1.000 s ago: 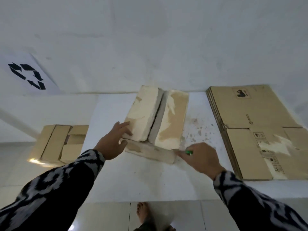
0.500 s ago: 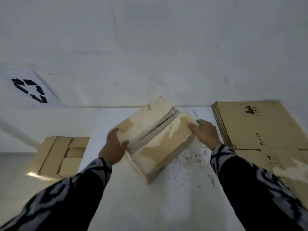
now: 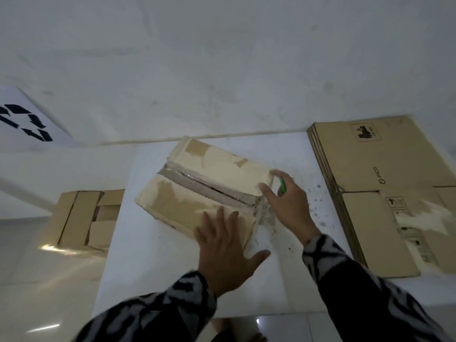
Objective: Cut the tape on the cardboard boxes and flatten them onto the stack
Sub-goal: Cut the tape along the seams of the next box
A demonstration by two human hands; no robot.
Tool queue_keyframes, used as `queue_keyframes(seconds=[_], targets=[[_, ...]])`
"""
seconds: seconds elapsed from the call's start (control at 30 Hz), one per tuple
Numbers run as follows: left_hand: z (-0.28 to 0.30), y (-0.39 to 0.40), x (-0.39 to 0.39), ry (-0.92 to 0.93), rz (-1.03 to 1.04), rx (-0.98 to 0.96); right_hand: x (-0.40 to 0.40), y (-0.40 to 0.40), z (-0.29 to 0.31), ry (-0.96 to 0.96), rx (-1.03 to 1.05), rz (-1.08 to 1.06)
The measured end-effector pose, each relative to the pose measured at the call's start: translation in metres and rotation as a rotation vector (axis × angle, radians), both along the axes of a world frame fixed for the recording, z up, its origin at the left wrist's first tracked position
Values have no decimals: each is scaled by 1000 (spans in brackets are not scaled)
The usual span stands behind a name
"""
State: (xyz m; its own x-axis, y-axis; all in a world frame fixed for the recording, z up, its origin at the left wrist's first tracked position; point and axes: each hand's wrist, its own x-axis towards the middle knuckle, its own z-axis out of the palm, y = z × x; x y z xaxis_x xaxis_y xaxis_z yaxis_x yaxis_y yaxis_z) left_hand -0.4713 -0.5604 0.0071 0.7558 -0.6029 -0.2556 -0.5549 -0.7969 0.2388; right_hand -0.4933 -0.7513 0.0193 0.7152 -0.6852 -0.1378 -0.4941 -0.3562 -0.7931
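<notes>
2 hands (image 3: 225,245) on scuffed rectangular box (image 3: 197,191)

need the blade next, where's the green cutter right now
In the head view, the green-handled cutter is held in the right hand, right of centre, at the right end of the worn tan cardboard box on the white table.

place: probably a recycling or packing corner, not a home room
sign: recycling-arrows sign (image 3: 23,122) on the wall
stock: stack of flattened cartons (image 3: 385,193) on white table (image 3: 153,267)
floor: more boxes (image 3: 86,218) on pale tiles
</notes>
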Motion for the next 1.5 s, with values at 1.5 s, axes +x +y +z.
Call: queue_keyframes(seconds=[1.5], targets=[[0,49,70,-301,-96,-331,-52,92,-18,115,131,292]])
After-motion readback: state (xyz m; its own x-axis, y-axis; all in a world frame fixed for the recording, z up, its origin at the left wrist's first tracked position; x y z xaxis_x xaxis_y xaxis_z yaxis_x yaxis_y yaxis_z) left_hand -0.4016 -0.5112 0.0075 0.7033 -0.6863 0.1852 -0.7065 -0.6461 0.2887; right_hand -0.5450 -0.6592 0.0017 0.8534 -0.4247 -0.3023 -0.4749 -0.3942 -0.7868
